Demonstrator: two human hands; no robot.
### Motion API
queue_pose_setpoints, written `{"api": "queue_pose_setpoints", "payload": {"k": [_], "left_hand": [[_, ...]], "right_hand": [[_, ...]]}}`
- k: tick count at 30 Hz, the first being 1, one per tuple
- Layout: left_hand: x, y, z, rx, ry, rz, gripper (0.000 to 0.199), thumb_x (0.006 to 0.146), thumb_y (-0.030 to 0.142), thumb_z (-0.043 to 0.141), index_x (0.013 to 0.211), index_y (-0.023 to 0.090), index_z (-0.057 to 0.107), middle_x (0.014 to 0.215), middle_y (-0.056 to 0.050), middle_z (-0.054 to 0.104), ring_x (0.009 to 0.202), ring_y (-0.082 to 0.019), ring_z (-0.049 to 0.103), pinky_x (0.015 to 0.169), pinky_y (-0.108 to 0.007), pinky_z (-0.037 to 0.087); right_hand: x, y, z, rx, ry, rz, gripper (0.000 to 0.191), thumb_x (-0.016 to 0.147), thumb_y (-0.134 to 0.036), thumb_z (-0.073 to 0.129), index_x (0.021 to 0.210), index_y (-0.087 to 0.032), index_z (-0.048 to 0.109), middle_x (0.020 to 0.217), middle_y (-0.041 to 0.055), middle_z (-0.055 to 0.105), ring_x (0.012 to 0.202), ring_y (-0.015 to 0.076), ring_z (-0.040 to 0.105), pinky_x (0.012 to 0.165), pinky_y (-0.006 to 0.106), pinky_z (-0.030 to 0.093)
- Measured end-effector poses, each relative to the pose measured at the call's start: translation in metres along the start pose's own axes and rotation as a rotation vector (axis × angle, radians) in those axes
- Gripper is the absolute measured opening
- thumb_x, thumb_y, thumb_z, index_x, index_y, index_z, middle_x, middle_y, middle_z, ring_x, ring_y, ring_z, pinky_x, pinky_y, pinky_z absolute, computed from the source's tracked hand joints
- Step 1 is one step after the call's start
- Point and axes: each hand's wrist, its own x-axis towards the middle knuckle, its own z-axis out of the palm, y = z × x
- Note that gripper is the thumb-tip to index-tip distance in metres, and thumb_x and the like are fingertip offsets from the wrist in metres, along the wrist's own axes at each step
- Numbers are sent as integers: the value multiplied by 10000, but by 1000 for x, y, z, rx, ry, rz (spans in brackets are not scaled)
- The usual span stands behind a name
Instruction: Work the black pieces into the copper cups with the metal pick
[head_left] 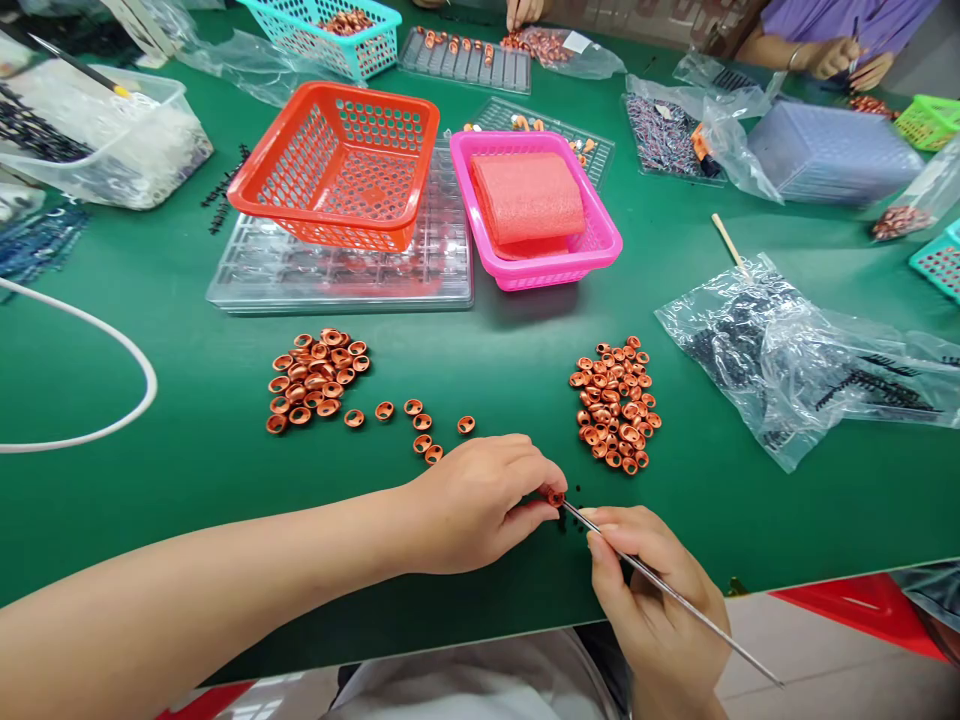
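Note:
Between the thumb and fingers of my left hand (487, 505) is a small copper-coloured ring (555, 497). My right hand (660, 590) grips a thin metal rod (679, 597) like a pen, and its tip touches or nearly touches the ring. Small black bits (580, 515) lie on the green table beneath the tip. One pile of copper rings (319, 375) sits at the left, with several loose rings (422, 422) trailing towards my left hand. Another pile of copper rings (615, 405) lies beyond my right hand.
An orange basket (337, 190) stands on clear plastic trays (337, 290). Beside it is a pink basket (592, 250) holding red foam (529, 198). Plastic bags of black parts (780, 350) lie right; a white cable (146, 380) curves left. Other people's hands (840, 60) are across the table.

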Motion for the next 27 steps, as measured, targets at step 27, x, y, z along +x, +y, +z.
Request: {"api": "queue_pose_setpoints", "payload": {"k": [27], "left_hand": [[0, 0, 0, 9, -17, -15, 64, 959, 141, 587, 991, 137, 643, 870, -51, 716, 791, -175, 618, 722, -280, 496]], "right_hand": [[4, -3, 2, -177, -17, -165, 333, 825, -10, 673, 1071, -229, 619, 1018, 48, 748, 869, 159, 732, 739, 311, 630]]}}
